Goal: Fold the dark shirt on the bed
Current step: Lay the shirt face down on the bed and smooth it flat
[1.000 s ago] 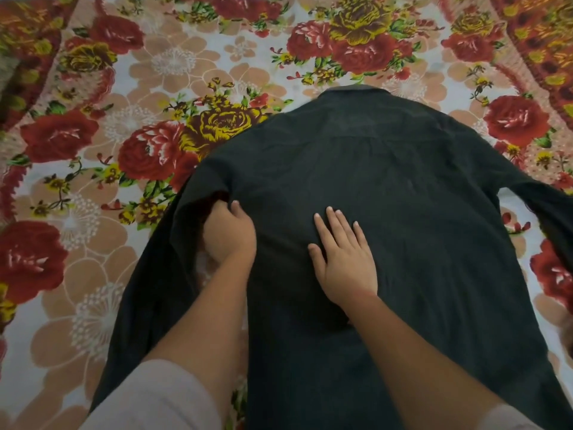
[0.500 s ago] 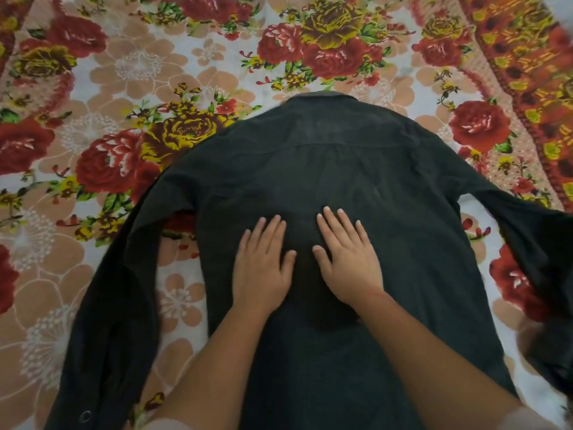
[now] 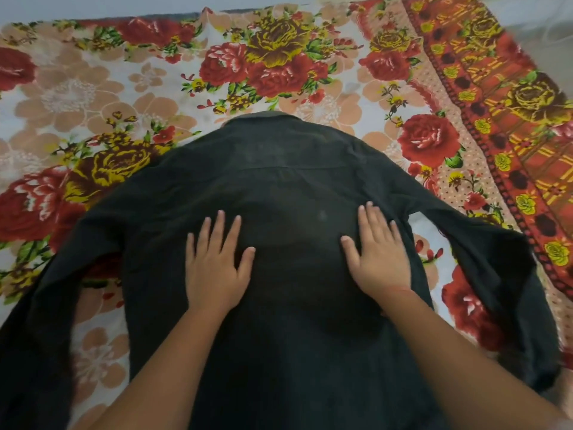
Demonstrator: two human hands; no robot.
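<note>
The dark shirt (image 3: 291,187) lies back side up on the bed, collar at the far end, hem toward me. Its left sleeve (image 3: 40,330) runs down the near left; its right sleeve (image 3: 508,283) bends down at the right. My left hand (image 3: 215,268) lies flat on the shirt's back, left of centre, fingers straight and spread. My right hand (image 3: 379,256) presses flat on the back near the right armpit seam, fingers straight. Neither hand grips cloth.
A floral bedsheet (image 3: 155,88) with red and yellow roses covers the bed. A patterned orange-red border (image 3: 496,103) runs along its right side. The bed's far edge (image 3: 93,18) shows at the top, with a pale wall behind it.
My left hand came out from the left armpit area and laid flat on the back. My right hand then slid right toward the right armpit. The view shifted, showing more bed.
</note>
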